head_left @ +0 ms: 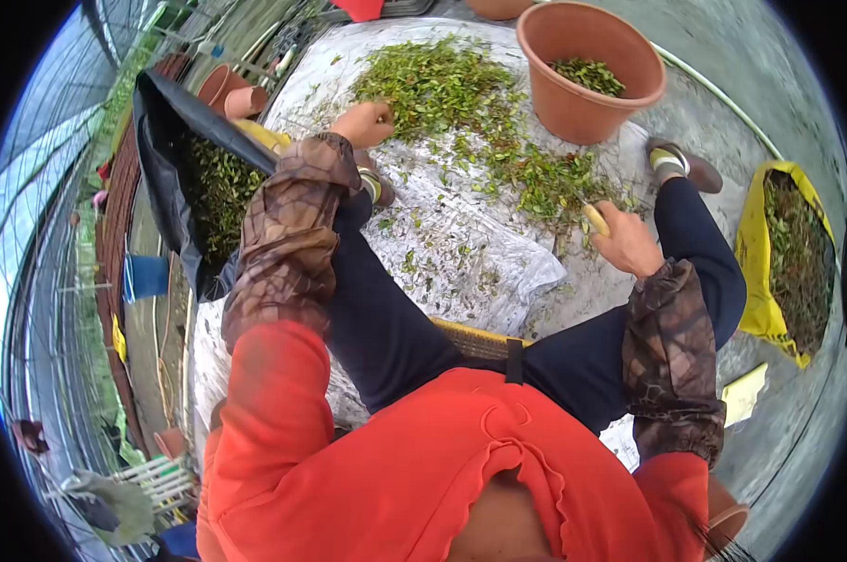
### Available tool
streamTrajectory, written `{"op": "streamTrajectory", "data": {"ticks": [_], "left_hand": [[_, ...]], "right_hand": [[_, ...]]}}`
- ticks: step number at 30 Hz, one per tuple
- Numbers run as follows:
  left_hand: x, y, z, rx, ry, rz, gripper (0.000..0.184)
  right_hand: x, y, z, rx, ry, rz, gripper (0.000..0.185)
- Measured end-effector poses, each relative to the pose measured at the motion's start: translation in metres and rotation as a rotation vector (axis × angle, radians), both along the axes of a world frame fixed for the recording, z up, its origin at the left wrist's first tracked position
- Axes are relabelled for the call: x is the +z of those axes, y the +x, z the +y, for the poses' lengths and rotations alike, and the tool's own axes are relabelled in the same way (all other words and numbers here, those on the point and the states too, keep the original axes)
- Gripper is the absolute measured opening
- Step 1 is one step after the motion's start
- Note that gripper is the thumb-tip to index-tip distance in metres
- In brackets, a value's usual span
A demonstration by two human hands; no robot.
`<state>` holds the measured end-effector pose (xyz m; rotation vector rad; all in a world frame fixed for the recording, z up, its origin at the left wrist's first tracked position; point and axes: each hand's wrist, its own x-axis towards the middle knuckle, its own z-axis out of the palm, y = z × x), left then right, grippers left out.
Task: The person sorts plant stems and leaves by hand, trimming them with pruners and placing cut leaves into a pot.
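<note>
The left hand [363, 125] reaches into the upper left of centre—arm extended, fingers curled together; whether they hold anything, I cannot tell. Right of centre, the right hand [630, 244] angles inward, fingers clamped on a pale handle [595, 220]—leafy clippings [442, 84] spread across upper centre, near both.

The loose leaves [442, 89] are small, mostly green with yellow and brown bits mixed in. They lie flat and spread out, thickest just beside and beyond the left hand [363, 125], thinning into a browner trail that reaches near the right hand [630, 244]. A short tan handle [596, 221] juts from the right hand, tilted toward the leaves; its other end is hidden.
</note>
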<state>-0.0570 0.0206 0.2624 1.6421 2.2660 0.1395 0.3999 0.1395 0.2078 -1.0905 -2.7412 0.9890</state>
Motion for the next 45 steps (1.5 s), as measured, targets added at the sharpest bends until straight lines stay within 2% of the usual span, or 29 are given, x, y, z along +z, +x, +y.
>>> {"op": "streamTrajectory", "data": {"ticks": [1, 4, 7, 11, 12, 15, 17, 19, 22, 23, 25, 27, 29, 30, 33, 34, 38, 41, 42, 45], "left_hand": [[-0.009, -0.004, 0.005, -0.004, -0.069, 0.031, 0.022], [-0.056, -0.024, 0.009, 0.076, -0.024, 0.066, 0.025], [-0.108, -0.038, 0.017, 0.183, -0.017, 0.013, 0.029], [-0.194, -0.052, 0.035, 0.322, 0.13, -0.237, 0.034], [-0.201, -0.047, 0.044, 0.374, 0.133, -0.199, 0.037], [-0.233, -0.054, 0.075, 0.517, 0.386, -0.02, 0.037], [-0.242, -0.063, 0.094, 0.4, 0.566, 0.279, 0.036], [-0.238, -0.066, 0.112, 0.463, 0.532, 0.254, 0.036], [-0.25, -0.099, 0.118, 0.323, 0.127, 0.031, 0.039], [-0.255, -0.1, 0.116, 0.37, 0.098, -0.028, 0.038], [-0.245, -0.094, 0.12, 0.456, 0.059, -0.139, 0.037], [-0.222, -0.079, 0.118, 0.606, 0.098, -0.598, 0.029], [-0.17, -0.044, 0.116, 0.696, 0.165, -1.077, 0.026], [-0.151, -0.022, 0.114, 0.758, 0.152, -1.145, 0.024], [-0.174, -0.03, 0.103, 0.442, -0.155, -0.476, 0.024], [-0.162, -0.015, 0.106, 0.68, -0.03, -0.877, 0.018], [-0.103, 0.042, 0.117, 0.622, 0.234, -1.363, 0.011], [-0.068, 0.082, 0.128, 0.524, 0.395, -1.514, 0.006], [-0.058, 0.094, 0.13, 0.513, 0.388, -1.497, 0.011], [-0.042, 0.13, 0.134, 0.428, 0.404, -1.485, 0.01]], "right_hand": [[-0.002, 0.004, 0.001, 0.004, 0.005, -0.012, 0.035], [-0.006, 0.007, -0.003, 0.017, -0.002, -0.066, 0.025], [0.001, 0.001, -0.002, 0.102, -0.15, 0.002, 0.028], [0.016, -0.018, 0.005, 0.171, -0.381, 0.152, 0.035], [0.015, -0.024, 0.006, 0.169, -0.401, 0.177, 0.038], [0.01, -0.035, 0.011, 0.144, -0.413, 0.135, 0.044], [0.012, -0.043, 0.015, 0.107, -0.404, 0.067, 0.045], [0.02, -0.051, 0.02, 0.09, -0.418, 0.031, 0.045], [0.015, -0.061, 0.023, 0.082, -0.443, 0.058, 0.045], [0.014, -0.061, 0.022, 0.08, -0.454, 0.077, 0.045], [0.014, -0.06, 0.023, 0.109, -0.462, 0.065, 0.045], [0.012, -0.056, 0.024, 0.111, -0.542, 0.11, 0.045], [0.006, -0.05, 0.024, 0.09, -0.695, 0.218, 0.045], [0.001, -0.049, 0.024, 0.079, -0.791, 0.266, 0.045], [-0.014, -0.047, 0.019, 0.078, -0.734, 0.219, 0.048], [-0.018, -0.044, 0.015, 0.067, -0.555, 0.158, 0.051], [-0.015, -0.034, 0.011, -0.074, -0.67, 0.335, 0.05], [0.002, -0.03, 0.011, -0.168, -0.792, 0.484, 0.05], [-0.01, -0.029, 0.012, -0.146, -0.802, 0.562, 0.051], [0.004, -0.024, 0.011, -0.203, -0.804, 0.658, 0.053]]}}
